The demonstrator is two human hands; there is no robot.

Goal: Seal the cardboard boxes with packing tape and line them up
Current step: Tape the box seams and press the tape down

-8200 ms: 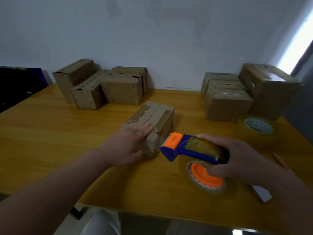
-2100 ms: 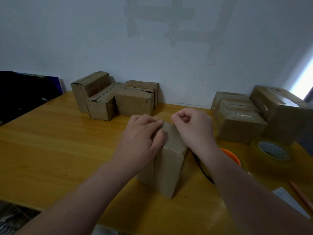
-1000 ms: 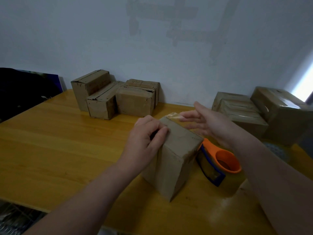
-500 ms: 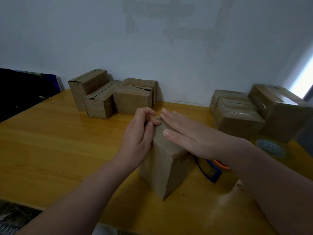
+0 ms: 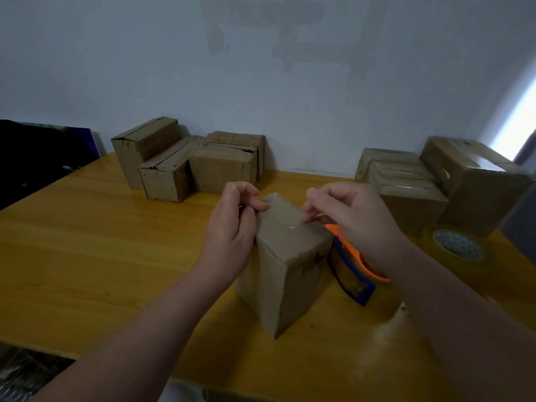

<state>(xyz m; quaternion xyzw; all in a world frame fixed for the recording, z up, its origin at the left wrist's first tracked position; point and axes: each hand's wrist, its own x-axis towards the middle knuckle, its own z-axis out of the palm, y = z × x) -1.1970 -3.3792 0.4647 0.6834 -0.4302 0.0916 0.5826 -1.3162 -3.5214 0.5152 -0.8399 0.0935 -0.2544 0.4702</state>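
Yellow table (image 5: 87,256) carries the upright cardboard box (image 5: 285,274) at its middle, where my left hand (image 5: 232,236) and right hand (image 5: 356,221) pinch tape at its top edges; it looks light, stiff, best held by its sides.

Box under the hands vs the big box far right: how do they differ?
The box under the hands stands on end mid-table, narrow; the big box sits at the back right corner, bulkier. The left hand and right hand pinch at the first one's top; nothing touches the second. Both are brown cardboard.
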